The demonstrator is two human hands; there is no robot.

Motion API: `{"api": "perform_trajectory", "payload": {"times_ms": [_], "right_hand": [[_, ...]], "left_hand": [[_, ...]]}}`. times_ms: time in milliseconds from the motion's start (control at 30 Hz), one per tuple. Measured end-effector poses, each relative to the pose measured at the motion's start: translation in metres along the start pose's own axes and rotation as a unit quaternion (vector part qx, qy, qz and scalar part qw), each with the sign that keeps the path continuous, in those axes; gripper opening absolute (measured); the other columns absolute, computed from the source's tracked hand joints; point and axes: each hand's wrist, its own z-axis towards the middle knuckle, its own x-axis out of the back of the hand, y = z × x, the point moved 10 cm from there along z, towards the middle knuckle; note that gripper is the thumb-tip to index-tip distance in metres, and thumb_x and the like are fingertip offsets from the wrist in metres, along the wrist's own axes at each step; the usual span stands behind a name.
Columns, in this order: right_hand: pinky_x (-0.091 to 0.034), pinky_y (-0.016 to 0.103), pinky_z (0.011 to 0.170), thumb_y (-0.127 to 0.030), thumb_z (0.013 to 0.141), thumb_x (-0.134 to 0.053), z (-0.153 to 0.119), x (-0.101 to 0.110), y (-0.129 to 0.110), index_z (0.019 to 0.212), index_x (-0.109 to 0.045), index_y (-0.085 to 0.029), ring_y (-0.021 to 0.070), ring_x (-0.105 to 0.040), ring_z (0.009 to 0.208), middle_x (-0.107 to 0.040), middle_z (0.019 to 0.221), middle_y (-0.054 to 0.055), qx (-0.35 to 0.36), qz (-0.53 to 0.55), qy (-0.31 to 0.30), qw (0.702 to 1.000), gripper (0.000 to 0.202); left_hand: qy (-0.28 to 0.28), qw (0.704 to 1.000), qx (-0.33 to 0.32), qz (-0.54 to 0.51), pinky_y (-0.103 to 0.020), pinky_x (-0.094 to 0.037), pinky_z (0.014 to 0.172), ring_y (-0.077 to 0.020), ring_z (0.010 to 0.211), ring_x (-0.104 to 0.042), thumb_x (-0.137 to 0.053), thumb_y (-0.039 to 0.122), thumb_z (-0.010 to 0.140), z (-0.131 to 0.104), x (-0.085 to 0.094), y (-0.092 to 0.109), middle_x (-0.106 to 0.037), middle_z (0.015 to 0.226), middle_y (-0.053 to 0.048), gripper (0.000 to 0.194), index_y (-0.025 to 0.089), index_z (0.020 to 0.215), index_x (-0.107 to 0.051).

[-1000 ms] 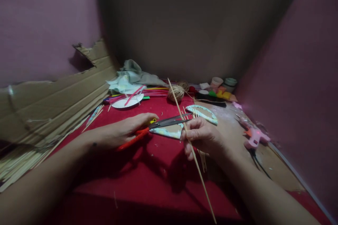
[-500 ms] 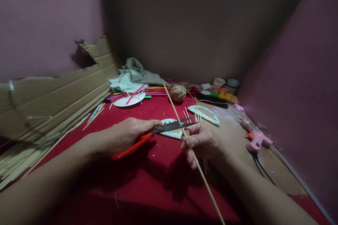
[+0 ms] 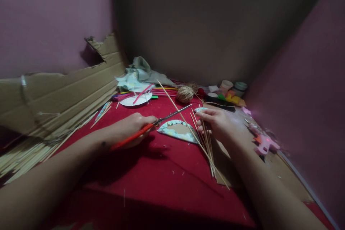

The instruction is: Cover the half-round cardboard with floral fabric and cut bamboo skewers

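Note:
My left hand (image 3: 134,127) is closed around the orange-red handles of a pair of scissors (image 3: 172,114); their dark blades look together and point right. A long bamboo stick (image 3: 185,124) slants across beneath the blades, its shadow on the red cloth. My right hand (image 3: 214,120) has its fingers curled at the upper part of several shorter bamboo sticks (image 3: 208,151); part of its grip is hidden. Between the hands lies a half-round cardboard piece (image 3: 176,136) edged in pale blue patterned fabric. Another fabric-edged piece (image 3: 201,109) is mostly behind my right hand.
Twine balls (image 3: 185,94), a white disc (image 3: 136,99) and crumpled fabric (image 3: 140,73) are at the back. A pink glue gun (image 3: 266,145) lies at the right. Along the left wall are torn cardboard (image 3: 70,82) and many thin strips (image 3: 29,160). Red cloth (image 3: 151,183) covers the front.
The scissors have come off the long stick and their blades have closed. My right hand has left that stick and moved up and right to the shorter sticks.

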Motion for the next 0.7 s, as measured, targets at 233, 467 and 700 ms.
{"api": "perform_trajectory", "payload": {"times_ms": [233, 467, 700], "right_hand": [[-0.045, 0.028, 0.063, -0.023, 0.074, -0.062, -0.013, 0.028, -0.055, 0.075, -0.068, -0.014, 0.0166, -0.059, 0.072, -0.067, 0.077, 0.008, 0.21, -0.266, 0.206, 0.918, 0.011], [-0.039, 0.024, 0.051, -0.031, 0.082, -0.055, -0.044, -0.054, -0.045, 0.073, -0.064, -0.015, 0.0117, -0.053, 0.052, -0.059, 0.059, 0.001, 0.157, -0.243, -0.008, 0.957, 0.02], [-0.032, 0.022, 0.052, -0.021, 0.084, -0.05, -0.071, -0.062, -0.067, 0.059, -0.054, -0.017, 0.0077, -0.04, 0.05, -0.048, 0.053, -0.002, 0.347, -0.292, 0.097, 0.886, 0.026]], "left_hand": [[-0.004, 1.0, 0.011, 0.016, -0.023, -0.032, 0.051, -0.0108, 0.051, -0.044, -0.042, 0.02, 0.085, 0.0, -0.001, 0.002, -0.053, 0.062, -0.001, 0.01, 0.018, 0.079, -0.05], [0.008, 0.997, 0.046, 0.055, -0.023, -0.034, 0.052, -0.0126, 0.053, -0.05, -0.044, 0.024, 0.086, -0.001, -0.006, -0.001, -0.06, 0.068, -0.003, 0.015, 0.019, 0.092, -0.057], [0.024, 0.998, 0.021, 0.047, -0.023, -0.036, 0.052, -0.0143, 0.056, -0.055, -0.043, 0.029, 0.089, -0.005, -0.009, 0.011, -0.063, 0.072, -0.003, 0.021, 0.018, 0.102, -0.056]]}}
